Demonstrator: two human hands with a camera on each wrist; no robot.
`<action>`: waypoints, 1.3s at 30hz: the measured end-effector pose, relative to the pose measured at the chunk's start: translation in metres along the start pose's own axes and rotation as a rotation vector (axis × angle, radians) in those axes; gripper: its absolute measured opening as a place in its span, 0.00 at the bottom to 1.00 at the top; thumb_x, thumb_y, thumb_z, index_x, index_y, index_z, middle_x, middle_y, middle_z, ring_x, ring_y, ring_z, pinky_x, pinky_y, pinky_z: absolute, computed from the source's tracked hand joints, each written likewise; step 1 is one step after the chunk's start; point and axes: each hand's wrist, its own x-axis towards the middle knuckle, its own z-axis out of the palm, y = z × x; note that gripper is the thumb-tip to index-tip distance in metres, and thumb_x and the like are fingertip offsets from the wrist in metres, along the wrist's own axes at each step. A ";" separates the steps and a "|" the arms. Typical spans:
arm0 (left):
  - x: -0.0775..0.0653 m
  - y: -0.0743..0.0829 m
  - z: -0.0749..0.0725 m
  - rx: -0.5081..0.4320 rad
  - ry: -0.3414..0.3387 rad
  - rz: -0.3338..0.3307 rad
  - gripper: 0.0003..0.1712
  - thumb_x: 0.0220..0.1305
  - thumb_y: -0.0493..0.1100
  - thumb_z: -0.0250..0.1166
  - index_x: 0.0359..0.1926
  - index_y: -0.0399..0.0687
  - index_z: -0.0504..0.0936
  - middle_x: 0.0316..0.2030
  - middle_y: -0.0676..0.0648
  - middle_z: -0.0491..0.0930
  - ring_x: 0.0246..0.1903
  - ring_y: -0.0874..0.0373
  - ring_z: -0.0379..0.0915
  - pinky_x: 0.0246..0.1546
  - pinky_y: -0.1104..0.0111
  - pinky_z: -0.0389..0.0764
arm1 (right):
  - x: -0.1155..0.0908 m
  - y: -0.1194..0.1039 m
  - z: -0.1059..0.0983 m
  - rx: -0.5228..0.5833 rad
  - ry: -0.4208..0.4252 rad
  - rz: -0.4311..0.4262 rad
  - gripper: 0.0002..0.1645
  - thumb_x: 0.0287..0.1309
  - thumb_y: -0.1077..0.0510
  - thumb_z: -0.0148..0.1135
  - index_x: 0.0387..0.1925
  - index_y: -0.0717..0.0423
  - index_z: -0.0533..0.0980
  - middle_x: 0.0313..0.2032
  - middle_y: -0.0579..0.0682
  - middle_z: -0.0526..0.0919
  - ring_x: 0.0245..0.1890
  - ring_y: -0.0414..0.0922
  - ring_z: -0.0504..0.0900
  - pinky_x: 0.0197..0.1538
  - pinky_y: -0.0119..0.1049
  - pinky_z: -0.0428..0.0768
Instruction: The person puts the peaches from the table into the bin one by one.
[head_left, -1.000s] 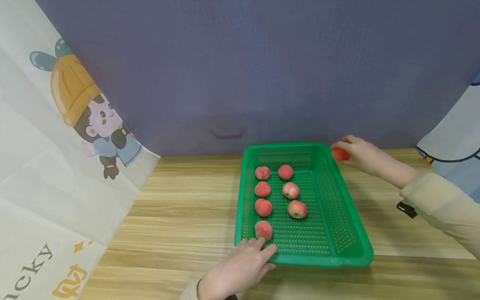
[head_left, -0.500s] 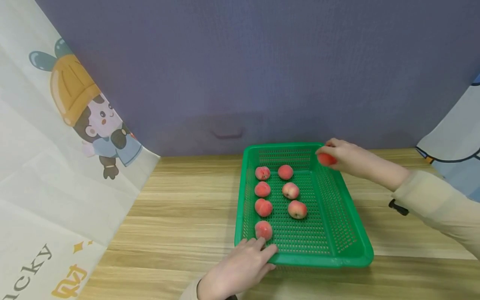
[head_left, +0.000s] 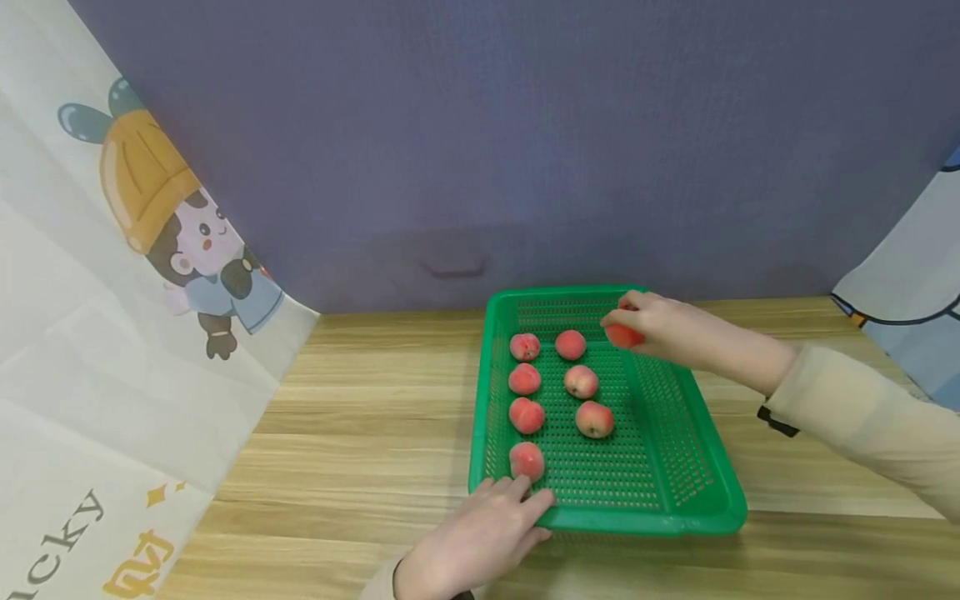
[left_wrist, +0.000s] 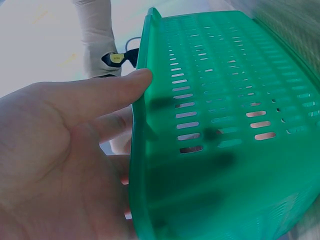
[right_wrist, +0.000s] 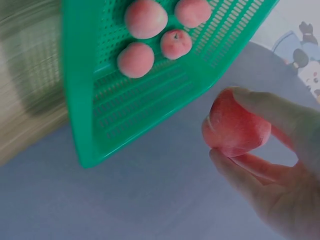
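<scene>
A green plastic basket (head_left: 630, 518) with slotted walls stands on the wooden table. Inside it, several peaches form a column along the left wall, the nearest peach (head_left: 527, 461) close to the front. Three more make a second column to the right, the farthest peach (head_left: 571, 344) near the back wall. My left hand (head_left: 487, 529) grips the front rim near its left corner; in the left wrist view the thumb lies over the rim (left_wrist: 142, 105). Pinched between thumb and fingers of my right hand (head_left: 667, 329) is a red peach (right_wrist: 235, 125), above the basket's back right part.
A dark grey-blue panel (head_left: 480, 150) rises behind the table (head_left: 360, 417). On the left hangs a white sheet (head_left: 75, 350) with a printed cartoon figure; another printed sheet (head_left: 907, 308) is on the right.
My right hand has carried the peach leftward, from beyond the basket's right rim to over its inside. The left hand, the basket and the peaches in it have stayed put.
</scene>
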 end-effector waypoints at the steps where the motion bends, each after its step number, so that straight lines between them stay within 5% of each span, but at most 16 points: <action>1: 0.000 0.000 0.000 0.000 0.000 -0.001 0.14 0.56 0.50 0.60 0.42 0.52 0.72 0.30 0.55 0.70 0.26 0.68 0.66 0.26 0.79 0.61 | 0.001 -0.002 0.000 0.001 0.000 -0.003 0.24 0.29 0.69 0.72 0.35 0.57 0.76 0.33 0.56 0.75 0.31 0.50 0.77 0.29 0.36 0.77; 12: -0.001 0.000 0.000 -0.001 -0.002 0.001 0.14 0.56 0.50 0.60 0.42 0.52 0.72 0.29 0.55 0.70 0.27 0.67 0.66 0.27 0.78 0.61 | 0.007 -0.028 0.004 -0.010 -0.074 -0.065 0.22 0.31 0.68 0.72 0.35 0.56 0.74 0.32 0.55 0.74 0.30 0.48 0.75 0.28 0.32 0.75; 30: 0.000 0.001 0.000 0.014 -0.003 -0.010 0.13 0.56 0.50 0.60 0.41 0.52 0.73 0.28 0.55 0.70 0.26 0.65 0.67 0.26 0.77 0.63 | 0.011 -0.068 0.018 0.099 -0.364 -0.065 0.17 0.40 0.68 0.66 0.33 0.52 0.72 0.32 0.48 0.69 0.27 0.41 0.67 0.25 0.26 0.67; 39: 0.000 0.001 -0.001 0.018 -0.015 -0.001 0.13 0.56 0.50 0.60 0.41 0.52 0.72 0.29 0.55 0.70 0.26 0.66 0.66 0.27 0.77 0.64 | 0.013 -0.080 0.031 0.049 -0.461 -0.088 0.22 0.33 0.70 0.70 0.34 0.53 0.74 0.31 0.49 0.69 0.16 0.37 0.65 0.20 0.24 0.65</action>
